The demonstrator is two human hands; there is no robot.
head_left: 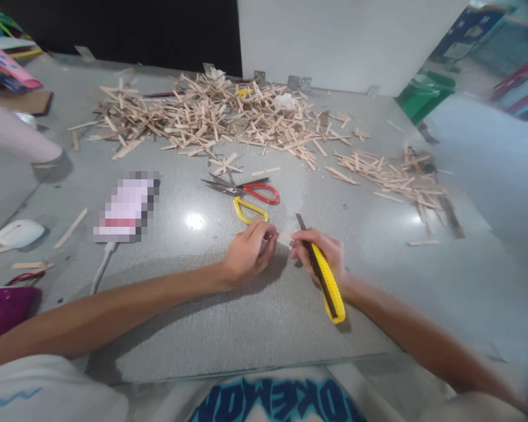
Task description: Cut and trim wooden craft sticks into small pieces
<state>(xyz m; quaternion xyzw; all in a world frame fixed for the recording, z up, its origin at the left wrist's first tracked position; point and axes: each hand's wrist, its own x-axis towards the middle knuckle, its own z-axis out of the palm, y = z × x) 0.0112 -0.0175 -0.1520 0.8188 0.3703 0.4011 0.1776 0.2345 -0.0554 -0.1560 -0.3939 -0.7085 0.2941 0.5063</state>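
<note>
My right hand is closed around a yellow and black utility knife, its blade pointing up and away from me. Between my two hands shows a small pale wooden piece. My left hand pinches its left end, while the fingertips of my right hand touch the other end. Just beyond my left hand lies a pair of scissors with one red and one yellow handle, blades toward the left. The fingers hide most of the wooden piece.
A wide heap of wooden sticks spreads along the back, with a smaller pile at right. On the left are a blurred-out phone on a white cable, a white rounded case and a magenta tool.
</note>
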